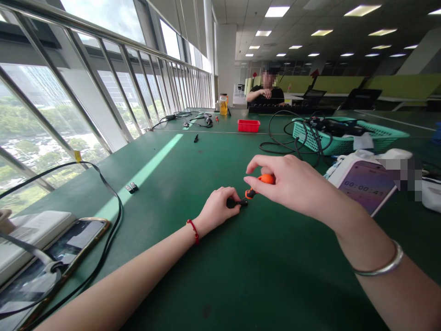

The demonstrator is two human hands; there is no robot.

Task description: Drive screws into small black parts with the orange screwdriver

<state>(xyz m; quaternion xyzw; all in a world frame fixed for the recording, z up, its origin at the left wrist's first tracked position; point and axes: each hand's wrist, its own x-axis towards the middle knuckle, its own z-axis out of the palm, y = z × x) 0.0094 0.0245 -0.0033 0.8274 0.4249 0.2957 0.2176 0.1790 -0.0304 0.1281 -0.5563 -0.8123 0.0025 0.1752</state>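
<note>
My left hand (220, 207) rests on the green table, its fingers closed around a small black part (243, 202) that lies against the tabletop. In my right hand (285, 181) is a stubby screwdriver (251, 193) with an orange and black handle. Its thin shaft points down and left, and its tip meets or comes very near the black part; the exact contact is too small to tell. The palm hides some of the orange handle. Two small dark pieces, a pair with silvery faces (131, 187) and a black one (196, 138), lie farther off on the table.
At the right stand a teal basket (344, 142) of cables and a phone (367, 184) showing a timer. A red tray (248, 126) and a jar (223, 105) are farther back. Another phone (76, 239) and a black cable (120, 207) lie at left. A person (267, 92) sits beyond.
</note>
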